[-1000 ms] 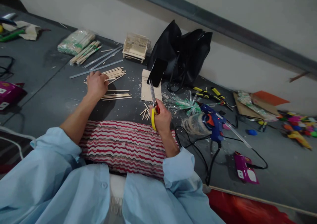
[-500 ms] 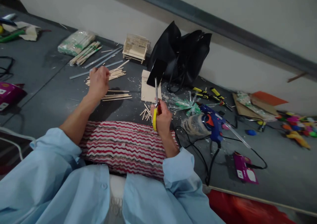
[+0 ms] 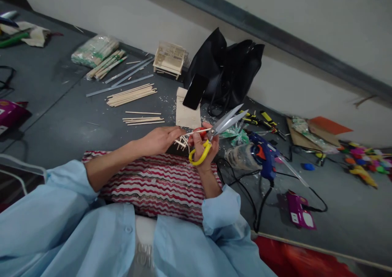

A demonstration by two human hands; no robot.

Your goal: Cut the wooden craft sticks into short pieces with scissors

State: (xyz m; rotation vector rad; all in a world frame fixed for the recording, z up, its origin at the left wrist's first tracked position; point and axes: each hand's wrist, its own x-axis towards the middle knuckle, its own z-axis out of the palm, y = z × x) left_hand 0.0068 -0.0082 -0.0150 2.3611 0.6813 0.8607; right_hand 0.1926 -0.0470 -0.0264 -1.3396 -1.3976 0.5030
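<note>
From my distant place I watch through the head camera, and I see both hands meeting near the centre of the frame. The left hand [image 3: 157, 141] has its fingers drawn together and pinches a thin wooden stick [image 3: 199, 131], which points to the right. The right hand [image 3: 211, 149] is closed around the scissors [image 3: 212, 133], with one yellow and one red handle; the blades stand a little apart and aim to the upper right. The stick reaches close to the pivot (whether the right fingers also touch it, I cannot tell).

Just below the hands' meeting place lie short stick pieces [image 3: 181, 145]. Left of centre, I find a small row of sticks [image 3: 143, 119] and, above it, a thicker pile of sticks [image 3: 131, 95]. A black phone [image 3: 196, 92] rests at upper centre, partly on a beige sheet [image 3: 187, 115]. The blue glue gun [image 3: 268, 154] is right of centre, and a striped cushion [image 3: 153, 183] occupies the lower middle.
</note>
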